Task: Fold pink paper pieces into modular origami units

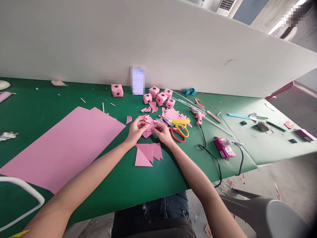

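Between my two hands is a folded piece of pink paper (pixel 148 133). My left hand (pixel 137 129) pinches its left side, and my right hand (pixel 160 131) pinches its right side. Just below lie cut pink paper pieces (pixel 144 154) with notched edges. Scissors (pixel 180 122) with yellow handles rest right beside my right hand, and a red handle loop (pixel 177 135) shows there too. Pink paper scraps (pixel 172 114) are heaped behind the hands. Several finished-looking pink paper boxes (pixel 161 98) with diamond-shaped holes stand farther back.
Large pink sheets (pixel 66 145) cover the table's left part. A pink glue gun (pixel 198 116) lies to the right, its cord trailing to a purple power adapter (pixel 224 147). Clear glue sticks (pixel 218 125) lie near it. A phone (pixel 138 81) leans on the white partition (pixel 99 43). A stool (pixel 279 211) stands lower right.
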{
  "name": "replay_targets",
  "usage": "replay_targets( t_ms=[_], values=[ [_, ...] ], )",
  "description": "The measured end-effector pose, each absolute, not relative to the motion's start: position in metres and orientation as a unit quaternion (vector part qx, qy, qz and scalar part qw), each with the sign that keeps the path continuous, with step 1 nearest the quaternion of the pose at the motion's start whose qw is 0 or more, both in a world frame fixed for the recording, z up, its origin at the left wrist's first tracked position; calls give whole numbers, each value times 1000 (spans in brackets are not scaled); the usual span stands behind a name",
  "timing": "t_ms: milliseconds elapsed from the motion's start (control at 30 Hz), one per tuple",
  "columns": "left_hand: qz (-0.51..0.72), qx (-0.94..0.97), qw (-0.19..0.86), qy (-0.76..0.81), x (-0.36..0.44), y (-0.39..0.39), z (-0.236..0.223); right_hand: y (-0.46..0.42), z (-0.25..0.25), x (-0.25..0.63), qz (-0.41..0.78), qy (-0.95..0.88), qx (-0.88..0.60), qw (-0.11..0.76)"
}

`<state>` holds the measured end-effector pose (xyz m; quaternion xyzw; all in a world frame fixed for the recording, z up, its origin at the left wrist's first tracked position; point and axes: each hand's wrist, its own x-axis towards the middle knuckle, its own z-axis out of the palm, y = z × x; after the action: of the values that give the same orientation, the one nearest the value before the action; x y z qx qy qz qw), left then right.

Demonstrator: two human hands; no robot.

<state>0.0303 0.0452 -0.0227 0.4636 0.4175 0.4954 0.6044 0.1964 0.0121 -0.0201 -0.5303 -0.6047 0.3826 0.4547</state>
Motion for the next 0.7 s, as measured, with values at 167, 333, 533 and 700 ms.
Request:
replay_targets(
  t_ms=[167, 333, 533, 700],
  values=[
    [505, 457, 606, 412, 30, 46, -25, 12, -19, 196, 395, -604, -528, 449],
    [522, 454, 589, 418, 29, 46, -26, 12, -18, 197, 398, -604, -529, 444],
    [524, 446, 587, 426, 29, 48, -26, 11, -16, 197, 406, -596, -521, 457],
    [539, 428, 589, 424, 28, 50, -27, 12, -16, 195, 408, -591, -534, 446]
  ],
)
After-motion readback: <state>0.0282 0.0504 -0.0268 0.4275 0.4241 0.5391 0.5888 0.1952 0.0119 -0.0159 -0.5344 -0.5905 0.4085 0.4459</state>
